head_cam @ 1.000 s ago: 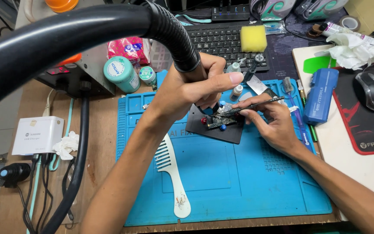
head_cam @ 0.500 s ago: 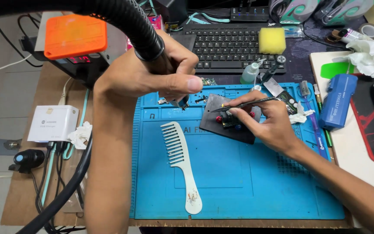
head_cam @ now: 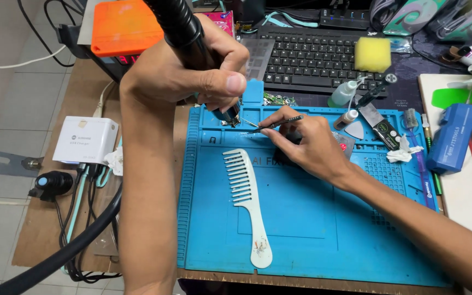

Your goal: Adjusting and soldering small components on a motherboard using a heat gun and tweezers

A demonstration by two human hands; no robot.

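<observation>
Left hand (head_cam: pixel 192 76) clenched round black hot-air wand (head_cam: pixel 184 33), nozzle pointing down at tiny part (head_cam: pixel 230 121) on blue mat (head_cam: pixel 312 240). Right hand (head_cam: pixel 307 145) pinching tweezers (head_cam: pixel 271 124), tips reaching left to same part, just beside nozzle.

Comb (head_cam: pixel 247 202): white, wide-toothed, flat on the blue mat (head_cam: pixel 312 240), handle toward the near edge.
Keyboard (head_cam: pixel 312 52): black, behind the mat.
Sponge (head_cam: pixel 372 53): yellow, at the keyboard's right end.
Charger box (head_cam: pixel 86 139): white, left on the table (head_cam: pixel 39 235), cables beneath.
Orange lid (head_cam: pixel 124 26): far left.
Blue case (head_cam: pixel 453 137): right of the mat.
</observation>
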